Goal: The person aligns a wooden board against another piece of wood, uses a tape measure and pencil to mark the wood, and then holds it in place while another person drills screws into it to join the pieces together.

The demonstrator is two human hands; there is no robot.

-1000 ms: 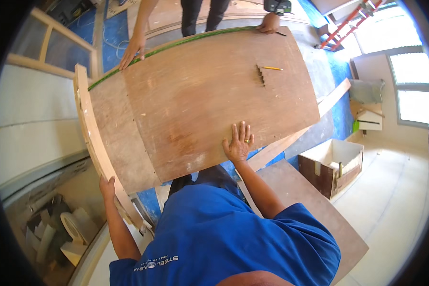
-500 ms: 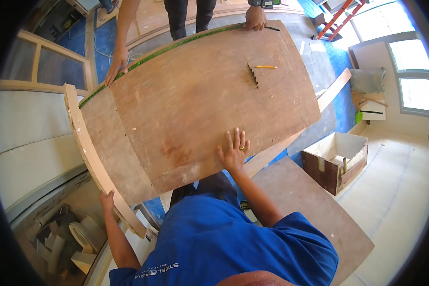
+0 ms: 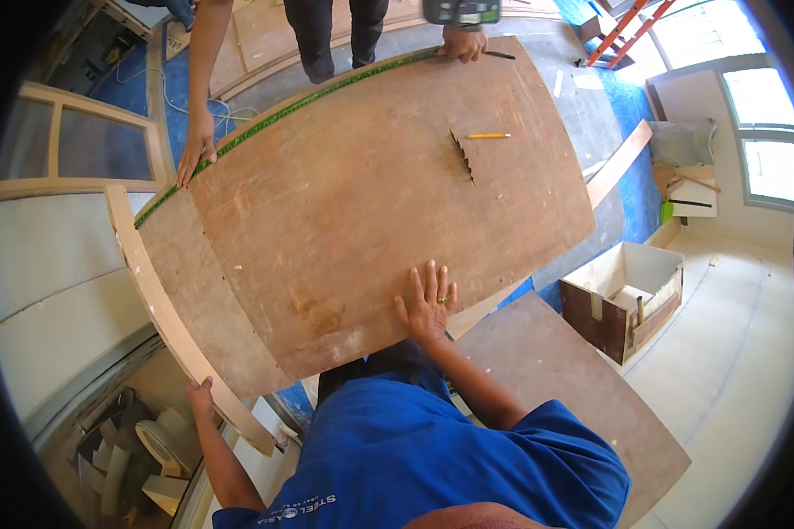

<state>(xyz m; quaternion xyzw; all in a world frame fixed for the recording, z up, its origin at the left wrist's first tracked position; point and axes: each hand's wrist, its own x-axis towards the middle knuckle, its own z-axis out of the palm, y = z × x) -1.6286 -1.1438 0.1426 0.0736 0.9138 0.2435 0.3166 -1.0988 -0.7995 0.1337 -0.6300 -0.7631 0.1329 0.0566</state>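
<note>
A large brown plywood sheet (image 3: 353,220) lies in front of me. My right hand (image 3: 427,304) rests flat on its near edge, fingers spread, a ring on one finger. With my left hand (image 3: 200,395) I grip a long wooden batten (image 3: 154,295) that runs along the sheet's left end. A narrow green strip (image 3: 300,104) follows the far edge. Another person's hands (image 3: 197,150) press it down at the left and near the far right corner. On the sheet are a yellow pencil (image 3: 488,136) and a jagged dark slot (image 3: 461,159).
A second brown board (image 3: 582,388) lies low at my right, near an open wooden box (image 3: 622,300). Under the sheet's right side passes a timber plank (image 3: 620,165). Rubble and offcuts (image 3: 141,450) fill a recess at lower left. An orange ladder (image 3: 622,35) stands far right.
The plywood sheet, with the pencil on it, has shifted slightly toward me, and my right hand has come nearer with it. The batten's far end and the other person's hands sit farther left.
</note>
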